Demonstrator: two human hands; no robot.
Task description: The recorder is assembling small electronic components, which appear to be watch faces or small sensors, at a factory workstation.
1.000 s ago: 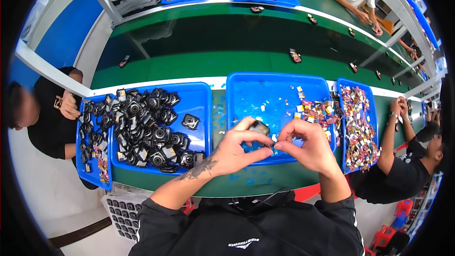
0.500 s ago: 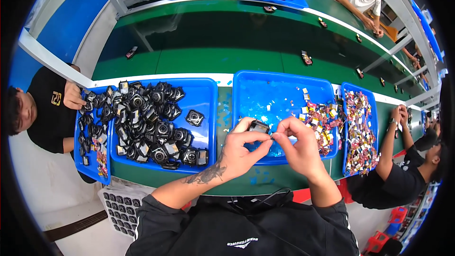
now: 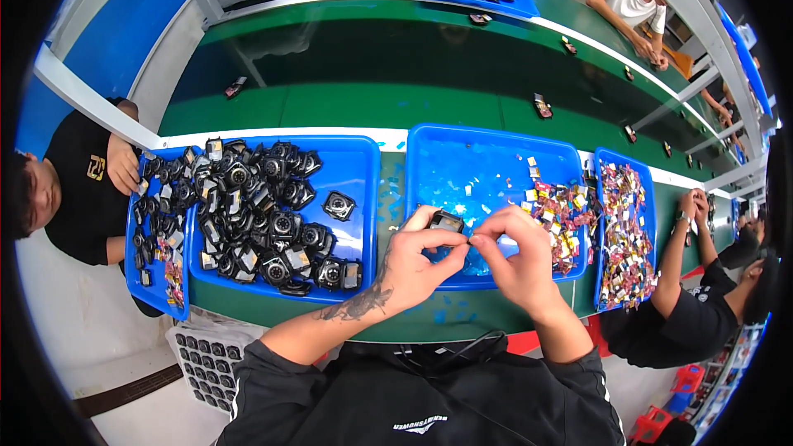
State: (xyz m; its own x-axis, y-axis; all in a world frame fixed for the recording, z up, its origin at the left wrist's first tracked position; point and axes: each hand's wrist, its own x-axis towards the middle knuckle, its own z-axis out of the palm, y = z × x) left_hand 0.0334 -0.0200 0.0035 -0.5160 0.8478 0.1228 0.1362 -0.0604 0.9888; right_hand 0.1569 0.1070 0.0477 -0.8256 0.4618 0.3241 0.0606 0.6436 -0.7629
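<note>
A black square watch case (image 3: 447,220) is gripped in my left hand (image 3: 420,268), between thumb and fingers. My right hand (image 3: 526,263) is closed in a pinch close beside it, thumb and forefinger nearly meeting the left thumb tip. What the pinch holds, if anything, is too small to make out. Both hands hover over the front part of a blue tray (image 3: 438,153), where scraps of blue film lie. At that tray's right side is a heap of small parts (image 3: 562,223) in red, yellow and white.
On the left, a blue tray (image 3: 355,177) holds piled black watch cases (image 3: 273,206). A narrow tray of colourful parts (image 3: 624,231) stands right. Beyond runs a green conveyor belt (image 3: 372,74) carrying small devices (image 3: 542,106). Co-workers sit at both sides and across; one's hand (image 3: 124,167) reaches the left tray.
My hands stay almost in place; the watch case has shifted slightly left and my right pinch has dropped a little. The devices on the belt have moved slightly right.
</note>
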